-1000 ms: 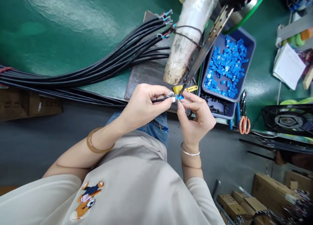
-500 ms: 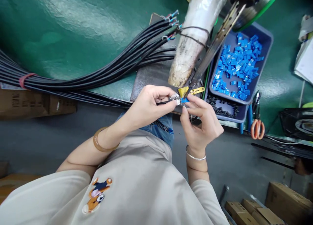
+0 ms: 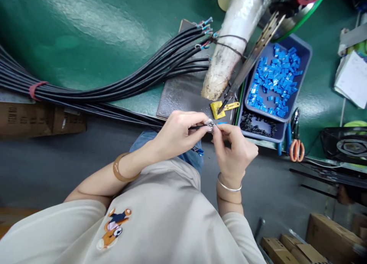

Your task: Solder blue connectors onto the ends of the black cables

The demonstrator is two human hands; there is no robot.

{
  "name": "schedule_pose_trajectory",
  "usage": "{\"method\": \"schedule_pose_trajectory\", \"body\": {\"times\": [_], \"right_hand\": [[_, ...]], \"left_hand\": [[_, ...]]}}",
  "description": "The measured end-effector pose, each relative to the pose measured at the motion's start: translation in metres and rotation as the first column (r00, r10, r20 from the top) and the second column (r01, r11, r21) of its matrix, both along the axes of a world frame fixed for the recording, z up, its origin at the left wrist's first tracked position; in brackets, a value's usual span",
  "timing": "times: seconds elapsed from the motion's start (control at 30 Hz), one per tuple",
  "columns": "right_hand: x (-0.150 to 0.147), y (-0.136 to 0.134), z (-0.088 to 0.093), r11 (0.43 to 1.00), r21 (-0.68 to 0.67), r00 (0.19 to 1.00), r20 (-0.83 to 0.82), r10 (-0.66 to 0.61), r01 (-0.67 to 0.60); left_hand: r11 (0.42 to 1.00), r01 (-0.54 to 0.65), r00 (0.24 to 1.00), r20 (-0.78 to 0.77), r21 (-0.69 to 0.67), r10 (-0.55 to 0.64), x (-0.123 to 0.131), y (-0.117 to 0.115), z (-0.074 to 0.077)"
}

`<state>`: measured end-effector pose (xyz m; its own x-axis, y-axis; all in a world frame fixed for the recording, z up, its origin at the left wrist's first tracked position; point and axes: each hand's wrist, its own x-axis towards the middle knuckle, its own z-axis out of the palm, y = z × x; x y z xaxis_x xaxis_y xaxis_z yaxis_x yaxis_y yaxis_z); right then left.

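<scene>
My left hand (image 3: 183, 134) is closed around the end of a black cable (image 3: 197, 127), pinching it between thumb and fingers where a bit of silvery shielding (image 3: 210, 122) shows. Close against it, my right hand (image 3: 233, 145) has thumb and forefinger pressed together at the cable's tip. A sliver of a blue connector (image 3: 221, 123) sticks out just past the right forefinger; the rest of it is hidden. Beyond the fingers, a slanted metal rod (image 3: 243, 70) with a dark tip reaches down to a yellow sponge-like piece (image 3: 217, 109).
A bundle of black cables (image 3: 120, 90) crosses the green bench (image 3: 94, 30). A plastic-wrapped tube (image 3: 226, 53) hangs ahead. To the right stand a bin (image 3: 306, 61) of blue connectors, a lower bin (image 3: 276, 135) of small black parts, and orange-handled scissors (image 3: 296, 151).
Both hands have come slightly nearer my body, away from the rod's tip and the yellow piece. My right thumb and forefinger have closed at the cable tip, covering most of the blue connector.
</scene>
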<state>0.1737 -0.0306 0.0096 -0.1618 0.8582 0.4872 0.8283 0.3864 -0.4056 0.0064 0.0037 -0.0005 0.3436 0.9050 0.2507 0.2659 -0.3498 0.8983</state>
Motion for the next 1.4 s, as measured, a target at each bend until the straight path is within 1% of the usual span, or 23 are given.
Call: {"method": "schedule_pose_trajectory", "body": {"times": [0.03, 0.1, 0.13, 0.17, 0.2, 0.23, 0.27, 0.3, 0.33, 0.37, 0.4, 0.47, 0.5, 0.6, 0.67, 0.73, 0.93, 1.07, 1.2, 1.3, 1.4], "right_hand": [[-0.001, 0.000, -0.001, 0.997, -0.079, 0.996, -0.090, 0.002, -0.009], [-0.002, 0.000, -0.003, 0.968, -0.239, 0.959, -0.285, 0.006, -0.077], [-0.001, 0.001, -0.004, 0.960, -0.263, 0.933, -0.359, -0.005, -0.096], [-0.001, 0.002, -0.004, 0.969, -0.235, 0.912, -0.409, -0.024, -0.080], [0.000, 0.002, -0.004, 0.986, -0.161, 0.895, -0.445, -0.045, -0.031], [0.000, 0.003, -0.004, 0.998, -0.046, 0.876, -0.479, -0.052, 0.034], [0.001, 0.004, -0.004, 0.992, 0.074, 0.856, -0.514, -0.048, 0.100], [0.001, 0.004, -0.004, 0.977, 0.157, 0.838, -0.545, -0.037, 0.145], [0.001, 0.004, -0.004, 0.967, 0.192, 0.823, -0.567, -0.029, 0.166], [0.002, 0.004, -0.004, 0.967, 0.189, 0.815, -0.579, -0.030, 0.170], [0.002, 0.004, -0.005, 0.973, 0.163, 0.816, -0.577, -0.040, 0.164], [0.002, 0.004, -0.008, 0.985, 0.105, 0.846, -0.529, -0.061, 0.137], [0.003, 0.004, -0.010, 0.987, 0.115, 0.871, -0.489, -0.045, 0.116], [0.002, 0.007, -0.017, 0.977, 0.213, 0.944, -0.326, 0.042, 0.030], [0.001, 0.010, -0.020, 0.962, 0.272, 0.968, -0.238, 0.077, -0.010], [0.000, 0.013, -0.023, 0.952, 0.306, 0.977, -0.196, 0.086, -0.023], [0.000, 0.018, -0.025, 0.956, 0.292, 0.976, -0.199, 0.084, -0.023], [0.002, 0.018, -0.025, 0.961, 0.277, 0.972, -0.219, 0.083, -0.020], [0.002, 0.017, -0.022, 0.961, 0.277, 0.977, -0.201, 0.065, -0.006], [0.001, 0.016, -0.021, 0.959, 0.282, 0.979, -0.196, 0.062, -0.004], [0.000, 0.014, -0.023, 0.962, 0.271, 0.978, -0.195, 0.080, -0.024]], "left_hand": [[1.000, -0.003, 1.000, 0.029, -0.028, 0.004, -0.001, -0.001, -0.001], [0.995, 0.008, 0.996, 0.086, -0.095, 0.000, -0.002, -0.003, -0.001], [0.993, 0.016, 0.993, 0.114, -0.118, -0.002, -0.002, -0.004, -0.002], [0.991, 0.018, 0.990, 0.140, -0.134, 0.001, -0.002, -0.005, -0.002], [0.990, 0.012, 0.986, 0.165, -0.143, 0.012, -0.001, -0.005, -0.002], [0.989, -0.002, 0.982, 0.188, -0.147, 0.030, 0.000, -0.006, -0.003], [0.988, -0.019, 0.977, 0.208, -0.152, 0.051, 0.001, -0.006, -0.003], [0.986, -0.031, 0.972, 0.223, -0.165, 0.068, 0.002, -0.006, -0.003], [0.983, -0.039, 0.969, 0.233, -0.181, 0.082, 0.003, -0.005, -0.003], [0.980, -0.044, 0.966, 0.241, -0.196, 0.092, 0.004, -0.004, -0.003], [0.977, -0.046, 0.964, 0.246, -0.210, 0.098, 0.005, -0.003, -0.003], [0.971, -0.042, 0.964, 0.247, -0.235, 0.101, 0.006, 0.000, -0.003], [0.969, -0.038, 0.964, 0.248, -0.245, 0.100, 0.006, 0.001, -0.003], [0.963, -0.017, 0.962, 0.258, -0.269, 0.089, 0.006, 0.006, -0.003], [0.960, 0.002, 0.958, 0.274, -0.280, 0.078, 0.007, 0.008, -0.003], [0.956, 0.015, 0.955, 0.289, -0.292, 0.073, 0.008, 0.010, -0.003], [0.949, 0.012, 0.954, 0.289, -0.314, 0.084, 0.011, 0.014, -0.002], [0.959, -0.008, 0.957, 0.275, -0.285, 0.089, 0.012, 0.015, 0.002], [0.968, -0.003, 0.965, 0.252, -0.253, 0.069, 0.011, 0.015, 0.005], [0.962, 0.013, 0.967, 0.247, -0.274, 0.058, 0.010, 0.016, 0.006], [0.946, 0.056, 0.968, 0.248, -0.319, 0.026, 0.009, 0.016, 0.005]]}}
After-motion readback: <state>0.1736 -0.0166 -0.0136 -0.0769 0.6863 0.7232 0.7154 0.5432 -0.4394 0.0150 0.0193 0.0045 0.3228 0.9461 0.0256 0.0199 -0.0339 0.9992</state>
